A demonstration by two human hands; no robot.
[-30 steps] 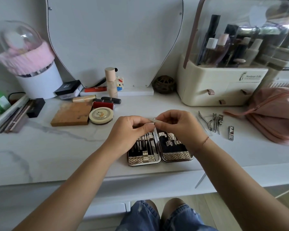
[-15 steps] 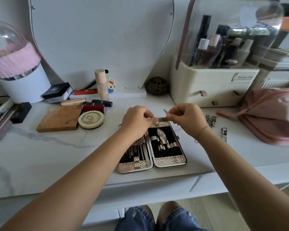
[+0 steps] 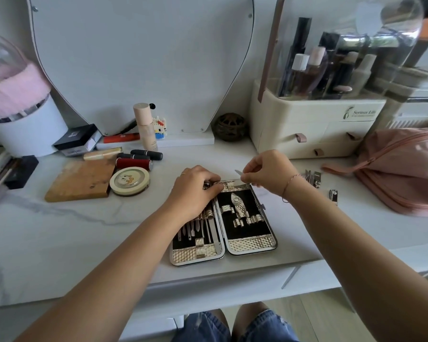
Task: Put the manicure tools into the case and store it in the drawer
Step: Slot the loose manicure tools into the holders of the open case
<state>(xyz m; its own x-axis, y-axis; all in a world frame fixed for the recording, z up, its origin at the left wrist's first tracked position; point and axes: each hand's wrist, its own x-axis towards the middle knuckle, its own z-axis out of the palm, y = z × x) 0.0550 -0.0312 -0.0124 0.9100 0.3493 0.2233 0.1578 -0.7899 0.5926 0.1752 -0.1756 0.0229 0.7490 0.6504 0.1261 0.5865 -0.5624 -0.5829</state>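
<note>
The slim metal tool (image 3: 238, 172), slanting far-left to near-right, hangs just above the far edge of the open case (image 3: 251, 244) on the table (image 3: 84, 230), pinched in the right hand's (image 3: 267, 172) fingers (image 3: 248, 177); the left hand (image 3: 195, 191), its fingers curled, grips the case's far-left end

The left hand (image 3: 195, 191) covers the upper part of the left half of the case (image 3: 251, 245), hiding the tops of the tools there and whatever its curled fingers touch. The right hand (image 3: 267, 172) pinches a thin metal tool (image 3: 238, 172) of which only the pointed tip shows. The loose tools (image 3: 313, 177) beside the right wrist are partly hidden and too small to tell apart. The pink bag (image 3: 400, 174) runs off the right edge and the white tub (image 3: 27, 129) off the left. Bottles in the organiser (image 3: 314, 124) blur behind its clear lid.
</note>
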